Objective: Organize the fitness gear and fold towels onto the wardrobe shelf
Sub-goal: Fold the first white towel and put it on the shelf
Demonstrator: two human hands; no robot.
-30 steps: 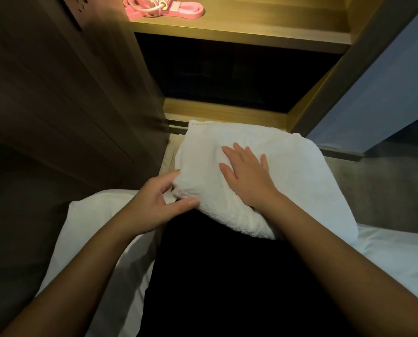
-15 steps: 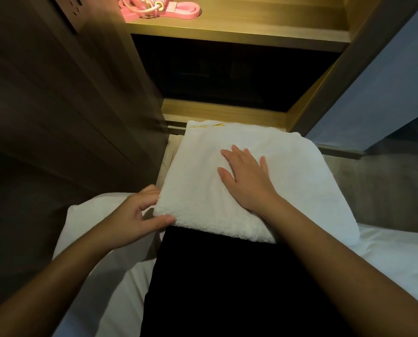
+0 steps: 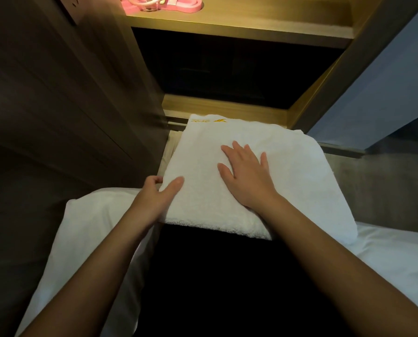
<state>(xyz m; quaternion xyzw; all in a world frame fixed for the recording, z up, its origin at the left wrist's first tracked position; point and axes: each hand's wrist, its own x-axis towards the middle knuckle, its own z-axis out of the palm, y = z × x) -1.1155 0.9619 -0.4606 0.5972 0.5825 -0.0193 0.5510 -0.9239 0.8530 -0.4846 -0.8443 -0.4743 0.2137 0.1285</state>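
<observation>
the towel (image 3: 288, 186) has its left side, bunched up a second ago, now lying flat and squared. the left hand (image 3: 154, 198) sits further left, pinching that edge with the thumb on top. gold stitching (image 3: 209, 121) now shows at the far edge.

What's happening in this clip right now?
A person is working on a folded white towel in front of an open wardrobe. The right hand lies flat on top of the towel, pressing it down, while the left hand grips its left edge, thumb on top. Pink fitness gear already sits on the lit shelf above. The towel is not yet on the shelf.
</observation>
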